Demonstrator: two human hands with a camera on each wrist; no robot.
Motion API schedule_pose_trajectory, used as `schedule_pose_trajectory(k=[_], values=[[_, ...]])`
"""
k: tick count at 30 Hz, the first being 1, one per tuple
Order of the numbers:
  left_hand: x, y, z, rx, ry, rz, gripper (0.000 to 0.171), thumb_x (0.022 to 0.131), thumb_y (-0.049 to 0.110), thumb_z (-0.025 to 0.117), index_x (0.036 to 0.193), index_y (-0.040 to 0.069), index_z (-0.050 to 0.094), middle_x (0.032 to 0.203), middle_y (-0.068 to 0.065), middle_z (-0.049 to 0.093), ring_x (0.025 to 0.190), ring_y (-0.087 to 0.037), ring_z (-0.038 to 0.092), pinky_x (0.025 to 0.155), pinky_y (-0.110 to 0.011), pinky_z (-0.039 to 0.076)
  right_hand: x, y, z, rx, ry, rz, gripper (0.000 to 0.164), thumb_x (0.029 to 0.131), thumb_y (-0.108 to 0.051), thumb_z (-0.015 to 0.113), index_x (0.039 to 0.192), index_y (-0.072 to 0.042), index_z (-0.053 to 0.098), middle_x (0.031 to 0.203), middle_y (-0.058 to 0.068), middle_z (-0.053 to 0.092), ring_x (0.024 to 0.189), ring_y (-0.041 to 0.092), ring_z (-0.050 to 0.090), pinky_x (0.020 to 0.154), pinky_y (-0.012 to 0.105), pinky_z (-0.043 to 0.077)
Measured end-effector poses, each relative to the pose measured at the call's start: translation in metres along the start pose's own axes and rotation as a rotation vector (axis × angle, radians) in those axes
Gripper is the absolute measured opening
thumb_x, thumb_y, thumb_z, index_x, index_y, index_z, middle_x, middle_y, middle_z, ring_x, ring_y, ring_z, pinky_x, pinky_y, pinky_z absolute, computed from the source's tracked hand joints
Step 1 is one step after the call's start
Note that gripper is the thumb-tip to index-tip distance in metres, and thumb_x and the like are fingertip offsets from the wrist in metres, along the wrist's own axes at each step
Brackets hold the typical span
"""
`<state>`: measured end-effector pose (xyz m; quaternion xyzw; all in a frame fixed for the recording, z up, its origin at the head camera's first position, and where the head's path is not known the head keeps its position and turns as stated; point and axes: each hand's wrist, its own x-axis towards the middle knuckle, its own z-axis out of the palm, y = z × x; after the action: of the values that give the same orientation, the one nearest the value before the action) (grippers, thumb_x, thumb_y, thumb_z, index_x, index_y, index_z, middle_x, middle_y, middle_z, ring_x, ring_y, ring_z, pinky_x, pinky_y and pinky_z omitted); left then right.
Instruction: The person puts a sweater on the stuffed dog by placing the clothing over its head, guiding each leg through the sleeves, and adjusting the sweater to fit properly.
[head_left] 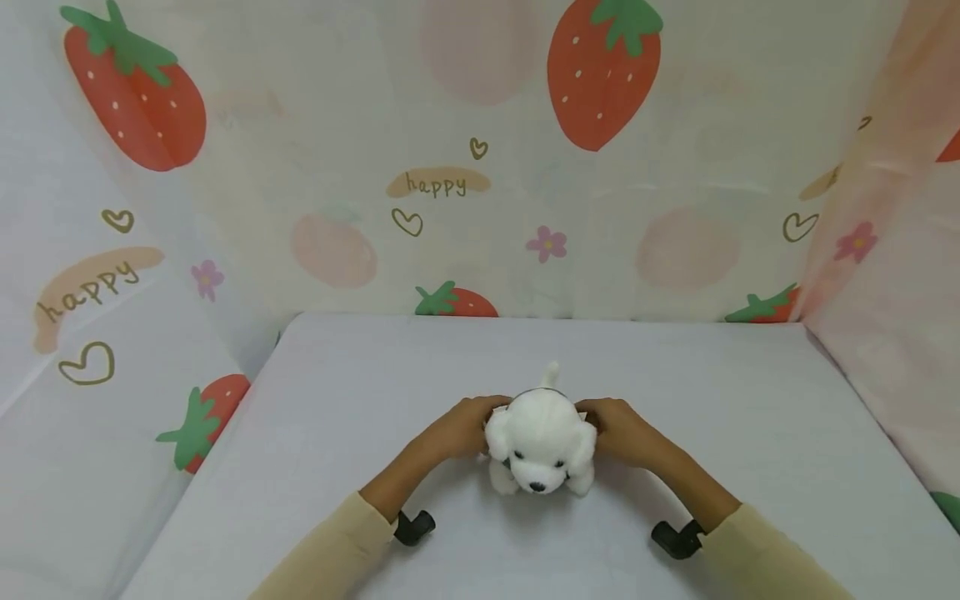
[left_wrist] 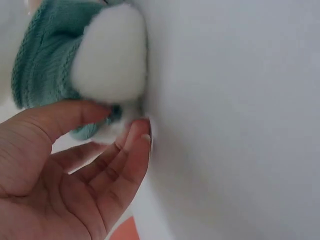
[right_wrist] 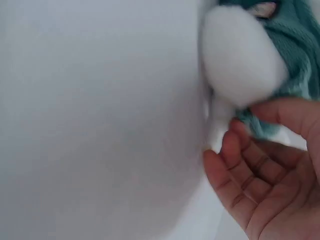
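A white plush dog [head_left: 536, 433] with a dark nose and floppy ears faces me on the table, its tail sticking up behind. It wears a teal knitted garment [left_wrist: 45, 60], seen best in the wrist views. My left hand [head_left: 468, 427] is at one side of the dog, its thumb and curled fingers pinching the garment's lower edge beside a white fluffy leg [left_wrist: 112, 55]. On the opposite side my right hand [head_left: 618, 432] pinches the teal knit [right_wrist: 295, 55] likewise, next to another white leg [right_wrist: 240, 55]. In the head view, the dog's head hides the fingertips.
The white tabletop [head_left: 375, 358] spreads around the dog. Behind it hangs a pale curtain [head_left: 337, 150] printed with strawberries and hearts, with more cloth at both sides. A black device [head_left: 415, 527] sits at the left wrist, and a similar black device [head_left: 677, 540] at the right wrist.
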<state>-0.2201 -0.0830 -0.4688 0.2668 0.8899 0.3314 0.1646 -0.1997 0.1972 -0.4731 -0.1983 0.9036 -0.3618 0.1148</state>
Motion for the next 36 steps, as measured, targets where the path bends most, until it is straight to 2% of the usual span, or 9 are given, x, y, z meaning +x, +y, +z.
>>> schedule_pose_trajectory(k=[3, 8, 11, 13, 17, 20, 25, 32, 36], values=[[0.001, 0.0, 0.001, 0.009, 0.02, -0.006, 0.06, 0.087, 0.0, 0.077, 0.142, 0.004, 0.056, 0.117, -0.01, 0.071, 0.098, -0.021, 0.066, 0.083, -0.038, 0.053, 0.003, -0.001, 0.001, -0.025, 0.021, 0.022, 0.034, 0.09, -0.007, 0.072, 0.121, 0.006, 0.068, 0.087, 0.002, 0.07, 0.075, 0.014, 0.061, 0.065, 0.032, 0.052], [-0.002, -0.001, 0.005, 0.077, 0.079, -0.059, 0.058, 0.087, 0.003, 0.078, 0.141, 0.007, 0.058, 0.09, -0.001, 0.068, 0.073, -0.013, 0.059, 0.067, -0.03, 0.051, 0.0, -0.001, 0.005, -0.103, 0.061, 0.068, 0.026, 0.087, 0.001, 0.072, 0.113, 0.003, 0.072, 0.077, 0.001, 0.066, 0.067, 0.014, 0.056, 0.061, 0.032, 0.048], [-0.011, 0.0, 0.006, 0.105, 0.138, -0.019, 0.051, 0.087, 0.005, 0.078, 0.134, 0.007, 0.06, 0.089, -0.002, 0.065, 0.073, -0.012, 0.057, 0.064, -0.027, 0.049, -0.01, -0.002, 0.003, -0.12, 0.097, 0.024, 0.028, 0.087, -0.001, 0.074, 0.114, 0.003, 0.071, 0.082, -0.001, 0.067, 0.072, 0.011, 0.058, 0.065, 0.03, 0.05], [-0.018, 0.0, 0.005, 0.078, 0.168, 0.038, 0.044, 0.088, 0.004, 0.077, 0.128, 0.006, 0.06, 0.093, -0.004, 0.065, 0.079, -0.014, 0.059, 0.067, -0.026, 0.05, -0.02, -0.004, -0.001, -0.101, 0.13, -0.021, 0.028, 0.086, 0.0, 0.074, 0.113, 0.001, 0.071, 0.085, -0.002, 0.067, 0.076, 0.011, 0.06, 0.067, 0.03, 0.052], [-0.032, 0.0, 0.004, -0.103, 0.114, 0.115, 0.042, 0.089, 0.001, 0.075, 0.127, 0.007, 0.056, 0.108, -0.007, 0.067, 0.095, -0.02, 0.064, 0.075, -0.029, 0.054, -0.036, -0.011, -0.007, 0.019, 0.104, -0.106, 0.03, 0.087, -0.003, 0.074, 0.116, -0.003, 0.069, 0.101, 0.001, 0.07, 0.091, 0.018, 0.067, 0.077, 0.03, 0.056], [-0.034, -0.002, 0.006, -0.207, 0.04, 0.095, 0.049, 0.088, 0.004, 0.077, 0.131, 0.01, 0.054, 0.12, -0.005, 0.066, 0.105, -0.021, 0.064, 0.084, -0.034, 0.053, -0.04, -0.015, -0.004, 0.105, 0.034, -0.102, 0.039, 0.089, -0.01, 0.076, 0.125, -0.003, 0.065, 0.117, 0.006, 0.07, 0.101, 0.021, 0.069, 0.082, 0.03, 0.057], [-0.028, -0.001, 0.015, -0.17, 0.051, 0.073, 0.057, 0.082, 0.015, 0.086, 0.131, 0.01, 0.056, 0.125, -0.003, 0.067, 0.114, -0.022, 0.064, 0.093, -0.04, 0.051, -0.038, -0.017, 0.012, 0.166, 0.048, -0.049, 0.048, 0.089, -0.014, 0.075, 0.132, -0.001, 0.058, 0.123, 0.011, 0.067, 0.102, 0.023, 0.069, 0.081, 0.03, 0.057], [-0.022, 0.004, 0.022, -0.164, 0.058, 0.075, 0.06, 0.081, 0.016, 0.087, 0.129, 0.006, 0.052, 0.123, -0.007, 0.067, 0.116, -0.024, 0.063, 0.095, -0.04, 0.05, -0.039, -0.017, 0.024, 0.229, 0.025, -0.095, 0.048, 0.103, -0.013, 0.054, 0.147, -0.002, 0.043, 0.142, 0.013, 0.055, 0.128, 0.029, 0.053, 0.101, 0.047, 0.045], [-0.02, 0.005, 0.023, -0.162, 0.053, 0.081, 0.059, 0.083, 0.016, 0.085, 0.129, 0.006, 0.05, 0.122, -0.008, 0.068, 0.115, -0.024, 0.064, 0.094, -0.039, 0.051, -0.039, -0.02, 0.027, 0.222, 0.034, -0.055, 0.038, 0.107, -0.016, 0.047, 0.144, -0.005, 0.045, 0.137, 0.009, 0.057, 0.131, 0.027, 0.049, 0.104, 0.049, 0.043]])
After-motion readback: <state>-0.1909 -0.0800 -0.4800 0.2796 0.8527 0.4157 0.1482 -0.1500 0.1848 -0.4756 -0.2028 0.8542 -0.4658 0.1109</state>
